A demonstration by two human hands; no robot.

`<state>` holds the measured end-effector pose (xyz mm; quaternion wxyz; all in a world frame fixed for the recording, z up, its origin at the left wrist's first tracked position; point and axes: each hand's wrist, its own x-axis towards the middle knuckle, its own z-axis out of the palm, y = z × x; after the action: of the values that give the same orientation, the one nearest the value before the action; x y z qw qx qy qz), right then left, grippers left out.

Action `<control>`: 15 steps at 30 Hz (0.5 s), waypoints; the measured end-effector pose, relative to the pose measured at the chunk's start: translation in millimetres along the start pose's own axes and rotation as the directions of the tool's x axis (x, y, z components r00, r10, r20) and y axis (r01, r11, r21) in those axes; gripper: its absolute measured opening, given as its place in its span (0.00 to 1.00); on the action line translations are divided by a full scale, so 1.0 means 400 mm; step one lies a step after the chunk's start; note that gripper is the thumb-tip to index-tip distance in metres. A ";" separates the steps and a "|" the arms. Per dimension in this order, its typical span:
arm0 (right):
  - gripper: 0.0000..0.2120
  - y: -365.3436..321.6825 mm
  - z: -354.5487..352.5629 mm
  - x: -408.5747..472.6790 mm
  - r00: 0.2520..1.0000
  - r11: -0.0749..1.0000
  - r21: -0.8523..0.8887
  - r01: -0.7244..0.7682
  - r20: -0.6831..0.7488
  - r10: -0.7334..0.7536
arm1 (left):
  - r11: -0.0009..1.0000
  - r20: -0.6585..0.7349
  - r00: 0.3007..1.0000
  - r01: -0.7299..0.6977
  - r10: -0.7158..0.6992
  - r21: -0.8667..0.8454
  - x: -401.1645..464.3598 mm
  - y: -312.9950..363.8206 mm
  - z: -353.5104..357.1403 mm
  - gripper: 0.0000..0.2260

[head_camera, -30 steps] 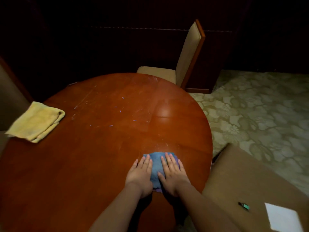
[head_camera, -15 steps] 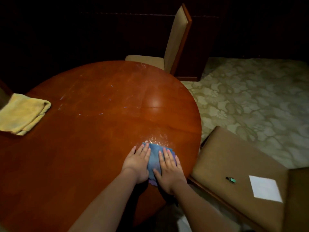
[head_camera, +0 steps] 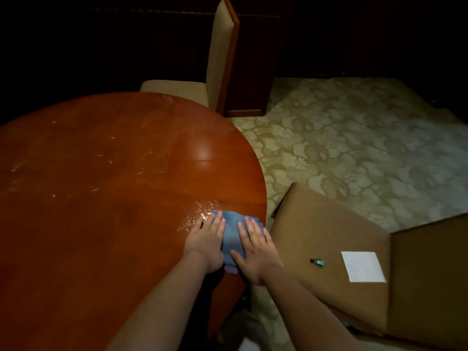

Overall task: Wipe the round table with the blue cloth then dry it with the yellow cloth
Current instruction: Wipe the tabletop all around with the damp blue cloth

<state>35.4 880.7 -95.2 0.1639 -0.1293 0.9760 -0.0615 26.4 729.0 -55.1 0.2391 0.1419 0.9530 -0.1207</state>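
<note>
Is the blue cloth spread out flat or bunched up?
Bunched, not spread: the blue cloth forms a small wad under the left hand and right hand, both pressing it flat-fingered.

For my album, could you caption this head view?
Both hands, left and right, press a blue cloth flat on the round reddish wooden table.

Reddish-brown round table at left; blue cloth with a purple lower edge; pale green floral carpet at right; tan chair seat bearing a white paper square
</note>
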 end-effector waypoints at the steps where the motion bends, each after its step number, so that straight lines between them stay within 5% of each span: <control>1: 0.42 0.010 -0.013 0.015 0.999 0.998 -0.034 0.047 0.000 -0.047 | 1.000 0.001 1.000 0.007 -0.007 -0.003 0.008 0.000 -0.004 0.34; 5: 0.52 0.042 -0.041 0.075 0.980 0.981 0.017 0.193 0.039 -0.193 | 1.000 0.011 1.000 0.025 -0.025 -0.013 0.053 -0.015 -0.027 0.34; 15: 0.46 0.114 -0.124 0.318 0.942 0.944 -0.032 0.330 0.078 -0.326 | 0.993 0.078 0.990 0.120 -0.119 -0.011 0.222 -0.076 -0.117 0.35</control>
<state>-108.2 893.7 -94.9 0.1831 -0.2957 0.9355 -0.0614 -78.5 733.4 -53.8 0.2694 0.0778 0.9506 -0.1330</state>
